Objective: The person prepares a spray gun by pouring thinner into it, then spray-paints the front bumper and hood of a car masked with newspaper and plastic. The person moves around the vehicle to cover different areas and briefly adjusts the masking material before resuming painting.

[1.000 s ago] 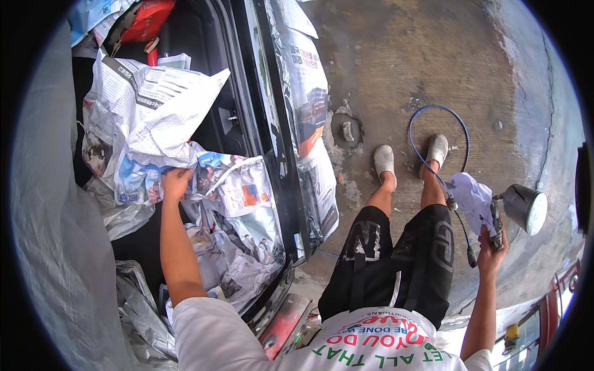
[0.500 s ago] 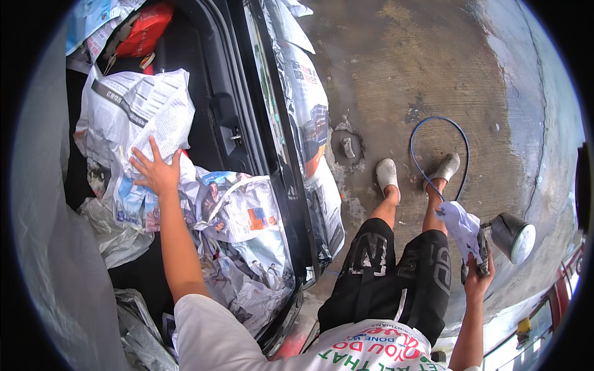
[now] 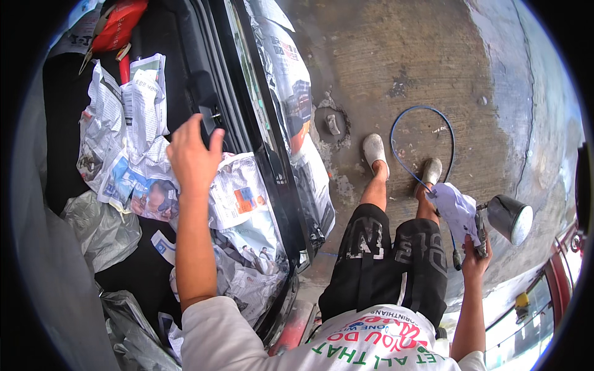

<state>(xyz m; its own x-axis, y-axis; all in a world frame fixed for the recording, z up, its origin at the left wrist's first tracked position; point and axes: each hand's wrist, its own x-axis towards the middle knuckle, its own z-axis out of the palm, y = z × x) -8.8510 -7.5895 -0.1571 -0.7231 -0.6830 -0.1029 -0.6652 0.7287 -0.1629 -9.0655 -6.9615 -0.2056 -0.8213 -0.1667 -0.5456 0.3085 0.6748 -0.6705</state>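
My left hand (image 3: 195, 154) hovers over the car's trunk, fingers apart and holding nothing. It is close to the black latch (image 3: 213, 115) on the trunk's inner edge. Below and beside it lie crumpled newspaper sheets (image 3: 145, 142), with another newspaper sheet (image 3: 238, 198) spread along the sill. Out at the right, my right hand (image 3: 476, 258) is wrapped round the handle of a spray gun (image 3: 481, 238). A dark cup with a pale end (image 3: 508, 219) is attached to the gun, and a whitish cloth (image 3: 455, 207) drapes over part of it.
A blue hose (image 3: 453, 145) loops over the concrete floor (image 3: 433, 55) near my feet. More newspaper (image 3: 288, 80) covers the car's outer edge. Grey plastic sheeting (image 3: 102, 229) lies in the trunk, and a red bag (image 3: 120, 28) sits at its far end.
My left hand has come off the newspaper and moved right, toward the trunk's edge. The newspaper pile looks lower and rearranged. My right hand still holds the spray gun.
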